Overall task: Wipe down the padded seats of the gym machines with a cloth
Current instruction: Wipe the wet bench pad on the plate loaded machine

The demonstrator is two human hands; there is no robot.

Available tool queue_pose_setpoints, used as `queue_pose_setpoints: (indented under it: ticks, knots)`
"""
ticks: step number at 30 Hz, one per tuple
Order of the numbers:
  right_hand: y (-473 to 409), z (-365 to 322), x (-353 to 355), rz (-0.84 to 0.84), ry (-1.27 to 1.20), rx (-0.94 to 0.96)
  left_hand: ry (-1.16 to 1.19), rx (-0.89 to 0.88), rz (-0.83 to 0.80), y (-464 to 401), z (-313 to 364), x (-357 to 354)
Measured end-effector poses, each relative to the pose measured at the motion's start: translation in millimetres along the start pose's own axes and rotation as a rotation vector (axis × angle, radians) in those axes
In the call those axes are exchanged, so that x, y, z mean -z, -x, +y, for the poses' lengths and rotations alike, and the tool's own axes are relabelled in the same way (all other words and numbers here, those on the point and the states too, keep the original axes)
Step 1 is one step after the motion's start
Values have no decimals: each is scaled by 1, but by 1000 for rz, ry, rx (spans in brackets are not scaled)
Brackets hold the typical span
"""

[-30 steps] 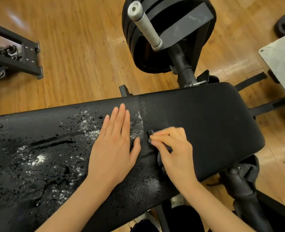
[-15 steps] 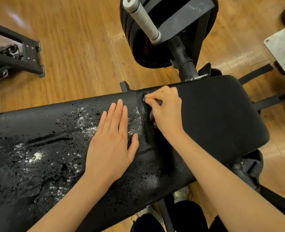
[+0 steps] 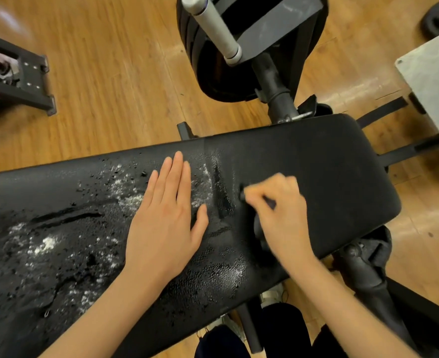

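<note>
Black machine frame (image 3: 19,81): upper left of the frame, on the wooden floor (image 3: 115,73); cut off by the left edge.

Padded seat (image 3: 329,177): long black pad running across the middle of the frame, long axis from lower left to right, far end rounded at the right. Left portion cracked and flaking, with white specks and droplets; right portion smoother and matte. Left end cut off by the frame edge.

Left hand (image 3: 164,218): centre of the frame, palm flat on the pad, fingers straight and pressed together pointing toward the top of the frame, thumb spread to the right.

Cloth (image 3: 258,228): dark, right of centre, on the pad beneath the right hand; a corner shows just beyond the fingertips and a fold below the thumb. Mostly hidden by the hand, and hard to separate from the black pad; its outline and long axis cannot be told.

Right hand (image 3: 283,215): blurred, fingers curled and pinching the cloth against the pad.

Weight plates (image 3: 213,73) with grey sleeve (image 3: 213,24): top centre, behind the pad.

Grey panel (image 3: 432,81): upper right, cut off by the edge.
</note>
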State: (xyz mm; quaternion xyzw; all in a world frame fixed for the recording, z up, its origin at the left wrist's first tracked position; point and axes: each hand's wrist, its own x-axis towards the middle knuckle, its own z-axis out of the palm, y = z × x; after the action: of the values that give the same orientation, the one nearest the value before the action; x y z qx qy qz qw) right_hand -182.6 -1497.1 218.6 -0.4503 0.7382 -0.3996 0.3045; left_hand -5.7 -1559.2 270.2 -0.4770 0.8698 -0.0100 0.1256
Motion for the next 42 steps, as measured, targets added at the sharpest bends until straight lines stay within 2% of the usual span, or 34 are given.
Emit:
queue_pose_setpoints:
  ticks: [2,8,13,18,20,23,25,27,29,31,35,37,38,40,42]
  knots:
    - [26,-1,7,-2,-33,-42,3,2,3,0,-1,0]
    - [-52,9,-10,90,25,-19,-4,0,3,-2,0,1]
    - [19,6,5,42,6,-71,-5,1,6,-1,0,0]
    - [-59,1,-13,162,19,-80,-15,3,10,-2,1,0]
    - [-40,-1,-14,159,29,-62,-16,0,6,-2,1,0]
    - [30,-10,-8,46,-14,-18,-21,1,5,-1,0,0]
    - [19,-6,-6,37,-20,33,-24,2,-2,-1,0,0]
    - [-29,1,-13,106,40,75,-21,0,5,-2,1,0]
    - [-72,3,-18,214,36,-43,-20,2,8,-2,1,0]
    - [-65,-1,-24,260,-25,-108,-15,3,12,-2,2,0]
    - [37,-11,-14,46,-78,188,-2,3,20,-1,1,-1]
    - [13,-3,-13,20,-52,282,-6,3,22,-1,1,0]
    - [-15,-1,-16,54,-32,266,-7,0,22,-2,2,0]
    - [-67,-2,-28,157,-26,117,-4,6,28,-2,2,-1]
    - [-65,-11,-34,212,-80,11,-5,2,28,-2,1,-1]
